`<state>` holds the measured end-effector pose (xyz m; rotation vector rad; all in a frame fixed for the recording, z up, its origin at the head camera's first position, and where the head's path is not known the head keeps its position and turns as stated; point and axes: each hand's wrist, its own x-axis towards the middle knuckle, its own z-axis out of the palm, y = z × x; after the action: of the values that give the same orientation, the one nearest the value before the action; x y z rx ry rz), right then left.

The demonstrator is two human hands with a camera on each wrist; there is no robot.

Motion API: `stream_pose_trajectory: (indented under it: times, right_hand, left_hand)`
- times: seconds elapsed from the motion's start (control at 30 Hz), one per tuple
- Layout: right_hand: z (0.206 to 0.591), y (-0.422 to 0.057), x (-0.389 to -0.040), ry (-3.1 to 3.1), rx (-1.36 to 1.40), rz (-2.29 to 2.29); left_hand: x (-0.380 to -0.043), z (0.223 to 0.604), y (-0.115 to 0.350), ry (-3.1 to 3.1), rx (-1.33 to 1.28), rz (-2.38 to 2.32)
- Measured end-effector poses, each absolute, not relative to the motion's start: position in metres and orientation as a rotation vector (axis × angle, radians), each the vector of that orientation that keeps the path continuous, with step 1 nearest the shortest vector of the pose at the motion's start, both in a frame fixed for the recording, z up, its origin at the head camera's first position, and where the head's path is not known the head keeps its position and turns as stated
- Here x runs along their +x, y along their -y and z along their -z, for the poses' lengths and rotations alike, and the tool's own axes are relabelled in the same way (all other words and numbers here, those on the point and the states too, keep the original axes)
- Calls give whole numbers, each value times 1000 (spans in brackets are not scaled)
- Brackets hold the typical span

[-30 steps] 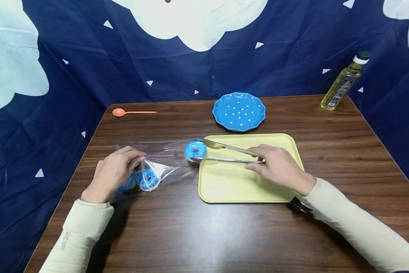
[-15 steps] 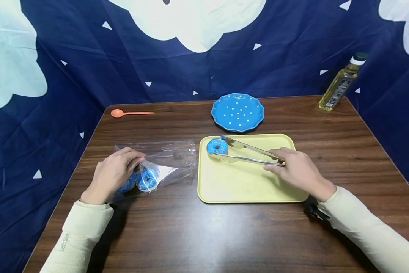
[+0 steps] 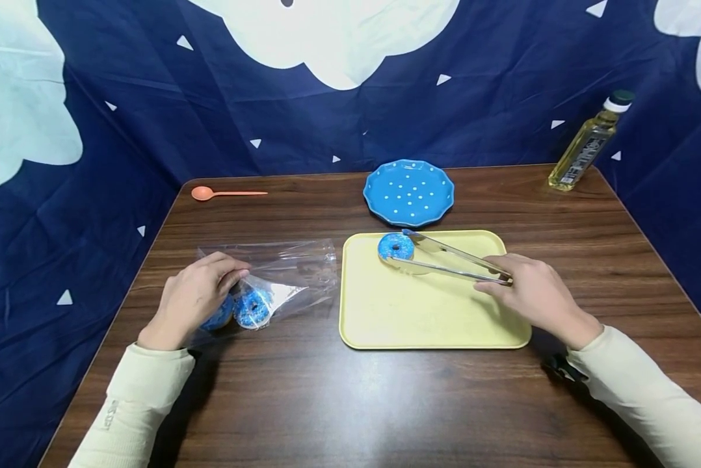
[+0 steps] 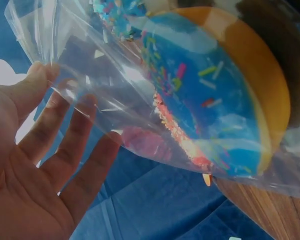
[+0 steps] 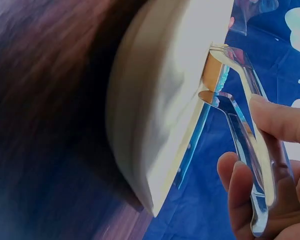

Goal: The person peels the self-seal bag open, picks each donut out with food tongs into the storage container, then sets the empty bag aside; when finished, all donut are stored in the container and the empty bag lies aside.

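Blue doughnut: is being gripped between the tips of the metal tongs, over the far part of the yellow tray, left of its middle; whether it is being supported by the tray cannot be told.
Right hand: is being kept partly closed round the joined end of the tongs, one arm being pressed by the thumb, the other by curled fingers.
Left hand: is being closed only at thumb and forefinger, by which the clear bag is being pinched; the other fingers are being extended, as seen in the left wrist view.
Bagged doughnuts: two are being shown through the film, blue-iced and sprinkled, the outer one being partly covered by the hand.
Bench: tray and bag are being carried side by side, bag to the left.
Far edge: an orange spoon, a dotted blue plate and an oil-coloured bottle are being ranged from left to right.
Backdrop: blue patterned cloth is being hung behind.
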<state>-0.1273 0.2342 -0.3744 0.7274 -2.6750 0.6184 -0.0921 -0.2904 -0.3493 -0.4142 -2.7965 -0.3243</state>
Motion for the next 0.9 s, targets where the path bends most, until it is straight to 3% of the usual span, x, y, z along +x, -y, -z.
stream_pose_trajectory:
  times: [0.9]
  right_hand:
    - [369, -242, -126, 2713, 618, -617]
  left_hand:
    - [-94, 352, 290, 2785, -429, 325]
